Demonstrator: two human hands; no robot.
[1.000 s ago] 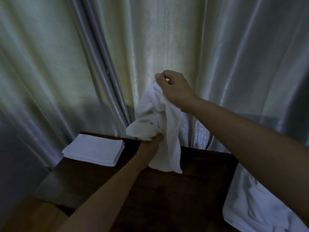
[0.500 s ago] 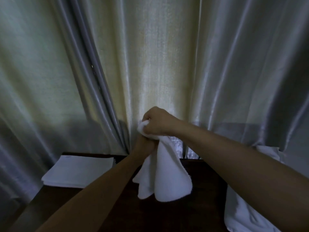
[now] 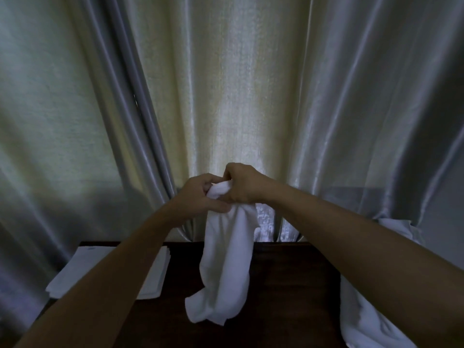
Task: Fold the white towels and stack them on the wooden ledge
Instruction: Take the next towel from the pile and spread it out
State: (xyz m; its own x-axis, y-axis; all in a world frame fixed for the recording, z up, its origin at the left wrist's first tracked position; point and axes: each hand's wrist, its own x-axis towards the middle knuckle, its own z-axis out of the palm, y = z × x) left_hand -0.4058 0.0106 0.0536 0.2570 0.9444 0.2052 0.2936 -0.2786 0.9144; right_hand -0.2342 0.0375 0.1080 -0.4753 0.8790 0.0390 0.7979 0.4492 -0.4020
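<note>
- A second ago the right hand [image 3: 244, 184] held the white towel [image 3: 226, 267] high at frame centre, the left hand [image 3: 200, 197] gripping it lower down.
- Both hands now pinch the towel's top together at centre, touching.
- The towel, bunched before, now hangs long and narrow toward lower centre.

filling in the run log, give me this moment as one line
left hand: grips hanging towel top | right hand: same | folded stack: ledge left | unfolded pile: right
</note>
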